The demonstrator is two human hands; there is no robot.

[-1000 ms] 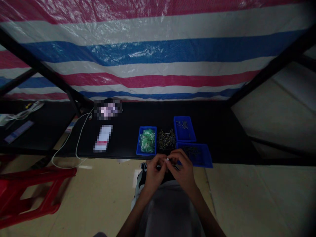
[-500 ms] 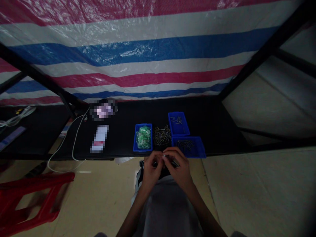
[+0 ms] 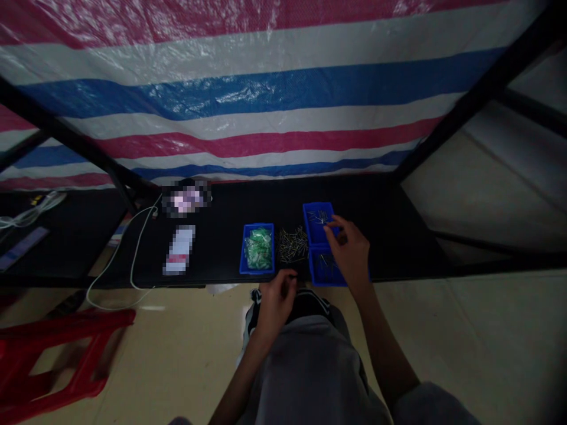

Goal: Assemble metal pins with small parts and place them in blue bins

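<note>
Over the near right part of the upper blue tray [image 3: 312,238] is my right hand [image 3: 352,251], its thumb and forefinger pinched together. Whatever is between those fingertips is too small to make out. Thin metal pin-like pieces [image 3: 319,217] lie in that tray. My left hand [image 3: 278,298] stays at the table's front edge, its fingers curled in; what they hold, if anything, is too small to see. Just beyond it a pile of thin metal pins [image 3: 292,244] lies on the table. The lower blue tray [image 3: 315,277], with more dark pins, is partly behind my right hand and wrist.
Left of the pile stands a blue tray [image 3: 241,260] with green-and-clear plastic packets [image 3: 258,248]. A blurred-out white item [image 3: 179,250], another blurred item [image 3: 186,198] and a white cable [image 3: 135,251] lie further left. A red stool [image 3: 84,360] is on the floor.
My hands were together at the table edge, fingertips around a small pale piece. My right hand has moved away, forward and right over the upper tray; the left has barely moved.
</note>
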